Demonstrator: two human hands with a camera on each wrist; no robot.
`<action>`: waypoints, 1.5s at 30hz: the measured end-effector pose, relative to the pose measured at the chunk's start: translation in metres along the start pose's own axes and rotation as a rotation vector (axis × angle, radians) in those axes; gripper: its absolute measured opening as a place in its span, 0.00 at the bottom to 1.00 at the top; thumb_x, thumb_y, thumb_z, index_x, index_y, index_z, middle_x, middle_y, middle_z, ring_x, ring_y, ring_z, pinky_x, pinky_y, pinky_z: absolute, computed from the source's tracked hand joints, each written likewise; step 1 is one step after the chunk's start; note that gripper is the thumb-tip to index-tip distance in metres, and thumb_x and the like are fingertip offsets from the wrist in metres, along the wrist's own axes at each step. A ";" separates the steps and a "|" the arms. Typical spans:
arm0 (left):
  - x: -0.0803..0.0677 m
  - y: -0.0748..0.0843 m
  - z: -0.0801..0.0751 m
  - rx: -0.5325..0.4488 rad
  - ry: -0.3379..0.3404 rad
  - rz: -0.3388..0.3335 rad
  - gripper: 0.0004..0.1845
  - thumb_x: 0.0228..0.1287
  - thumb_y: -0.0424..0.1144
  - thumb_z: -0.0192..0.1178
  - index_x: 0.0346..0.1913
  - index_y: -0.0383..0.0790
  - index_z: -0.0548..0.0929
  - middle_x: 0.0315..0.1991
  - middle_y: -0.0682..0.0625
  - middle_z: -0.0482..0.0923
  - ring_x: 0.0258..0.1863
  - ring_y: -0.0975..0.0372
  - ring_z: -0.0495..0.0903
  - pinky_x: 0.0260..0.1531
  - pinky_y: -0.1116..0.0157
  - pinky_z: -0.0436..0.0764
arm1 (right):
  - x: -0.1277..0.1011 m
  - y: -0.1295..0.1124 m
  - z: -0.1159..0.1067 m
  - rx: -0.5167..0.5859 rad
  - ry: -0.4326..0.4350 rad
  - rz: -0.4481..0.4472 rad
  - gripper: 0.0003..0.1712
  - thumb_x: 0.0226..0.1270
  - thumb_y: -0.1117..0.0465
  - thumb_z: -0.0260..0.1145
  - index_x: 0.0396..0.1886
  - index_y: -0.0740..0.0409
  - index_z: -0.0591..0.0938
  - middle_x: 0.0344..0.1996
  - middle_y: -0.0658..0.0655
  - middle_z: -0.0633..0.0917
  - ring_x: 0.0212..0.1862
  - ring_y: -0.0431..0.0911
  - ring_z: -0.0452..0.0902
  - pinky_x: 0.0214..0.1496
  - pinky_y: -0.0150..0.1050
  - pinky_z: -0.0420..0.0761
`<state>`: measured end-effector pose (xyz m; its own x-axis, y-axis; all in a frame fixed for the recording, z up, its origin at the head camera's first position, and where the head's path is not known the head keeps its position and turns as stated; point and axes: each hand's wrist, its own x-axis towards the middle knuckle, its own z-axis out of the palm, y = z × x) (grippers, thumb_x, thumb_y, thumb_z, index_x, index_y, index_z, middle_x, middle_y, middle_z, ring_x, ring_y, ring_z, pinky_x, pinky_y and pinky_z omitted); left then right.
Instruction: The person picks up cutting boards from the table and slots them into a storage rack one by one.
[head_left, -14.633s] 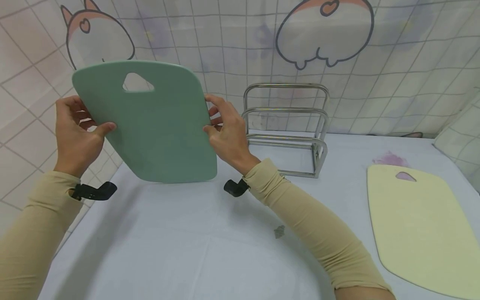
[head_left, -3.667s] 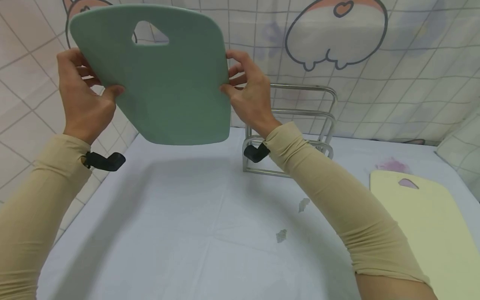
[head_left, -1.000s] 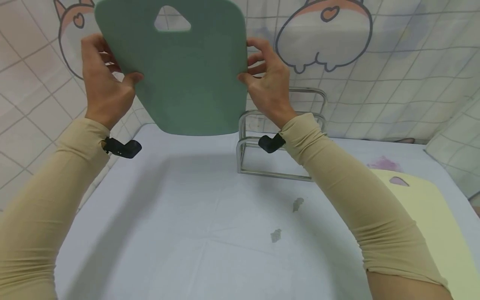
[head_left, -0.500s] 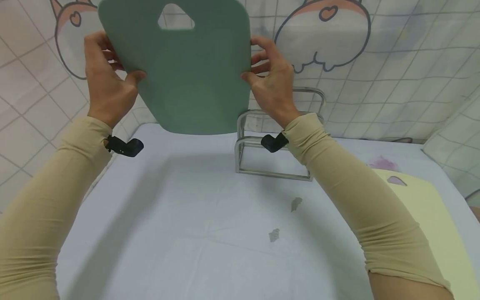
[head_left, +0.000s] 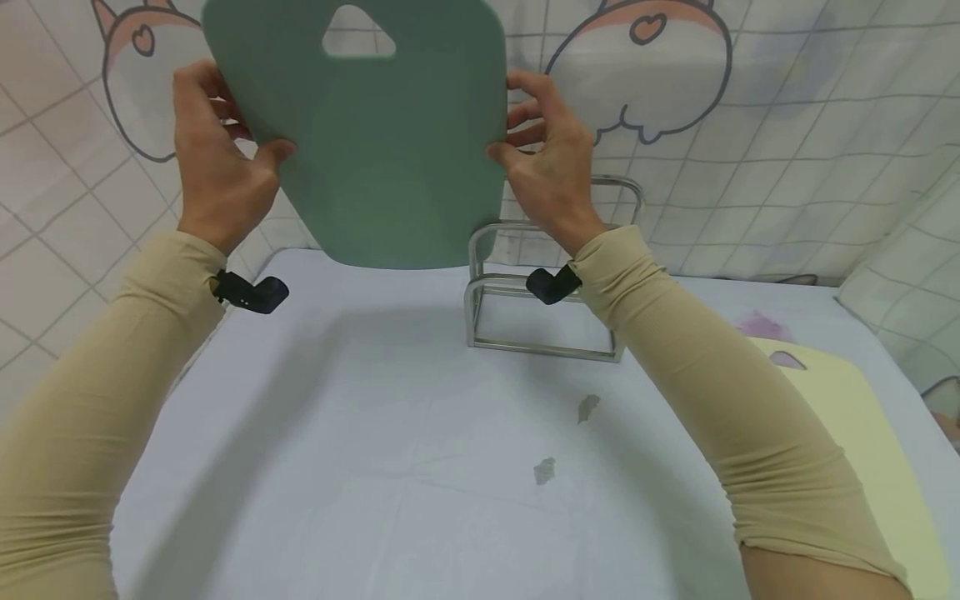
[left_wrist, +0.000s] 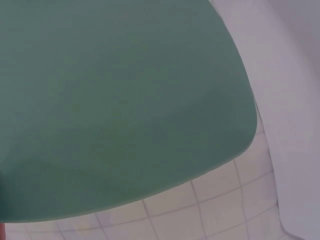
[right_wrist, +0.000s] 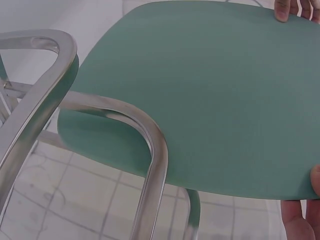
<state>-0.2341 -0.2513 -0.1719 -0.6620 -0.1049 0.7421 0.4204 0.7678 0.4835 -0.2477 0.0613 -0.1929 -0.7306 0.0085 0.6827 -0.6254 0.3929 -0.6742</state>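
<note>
A green cutting board [head_left: 382, 158] with a cut-out handle hole is held up off the table between both hands. My left hand [head_left: 225, 171] grips its left edge, thumb on the near face and fingers behind. At the right edge, my right hand [head_left: 551, 162] pinches the board between thumb and fingers. The board's lower right corner sits behind the middle hoop of a metal rack [head_left: 543, 350]. In the right wrist view, the rack's middle hoop [right_wrist: 160, 160] crosses in front of the green board [right_wrist: 220, 100], with another hoop behind it. The board's top edge runs out of the head view.
A yellow cutting board [head_left: 855, 433] lies flat at the right, partly hidden by the right arm. Two grey patches, one a grey patch [head_left: 545, 471] nearer the front, mark the white tablecloth [head_left: 337, 517]. A grid-patterned curtain [head_left: 787, 167] stands behind the table.
Since the oldest frame both hands have raised the green board and brought it rightward toward the rack. Over the last second its lower right corner has come behind the rack's middle hoop.
</note>
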 end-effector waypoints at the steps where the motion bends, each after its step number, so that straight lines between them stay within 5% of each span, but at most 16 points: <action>1: 0.000 0.000 0.001 0.000 -0.001 0.000 0.30 0.67 0.29 0.65 0.68 0.45 0.66 0.52 0.71 0.59 0.48 0.79 0.65 0.51 0.78 0.73 | 0.000 0.000 -0.001 -0.003 0.001 0.000 0.31 0.64 0.71 0.72 0.65 0.48 0.78 0.44 0.59 0.85 0.43 0.47 0.89 0.54 0.35 0.89; 19: 0.001 0.006 0.009 0.012 -0.026 0.032 0.30 0.69 0.31 0.64 0.69 0.47 0.65 0.58 0.61 0.66 0.50 0.81 0.64 0.54 0.78 0.74 | -0.002 0.003 -0.013 -0.062 0.004 -0.018 0.30 0.66 0.70 0.70 0.67 0.49 0.76 0.46 0.60 0.86 0.45 0.48 0.89 0.55 0.37 0.89; 30: 0.001 0.010 0.013 -0.014 -0.029 0.048 0.29 0.68 0.30 0.64 0.68 0.45 0.66 0.53 0.70 0.60 0.49 0.80 0.65 0.52 0.78 0.73 | -0.001 0.004 -0.020 -0.062 0.020 -0.011 0.31 0.65 0.70 0.71 0.66 0.48 0.77 0.45 0.60 0.86 0.44 0.48 0.89 0.54 0.37 0.89; 45: 0.004 0.014 0.023 -0.031 -0.049 0.069 0.29 0.69 0.29 0.63 0.69 0.45 0.66 0.57 0.62 0.66 0.49 0.79 0.65 0.52 0.78 0.74 | -0.002 0.007 -0.031 -0.097 0.035 -0.010 0.31 0.65 0.70 0.71 0.66 0.46 0.78 0.45 0.59 0.85 0.46 0.48 0.90 0.55 0.37 0.89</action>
<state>-0.2446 -0.2264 -0.1728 -0.6596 -0.0209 0.7513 0.4845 0.7524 0.4463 -0.2427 0.0923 -0.1906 -0.7135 0.0361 0.6997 -0.6016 0.4804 -0.6383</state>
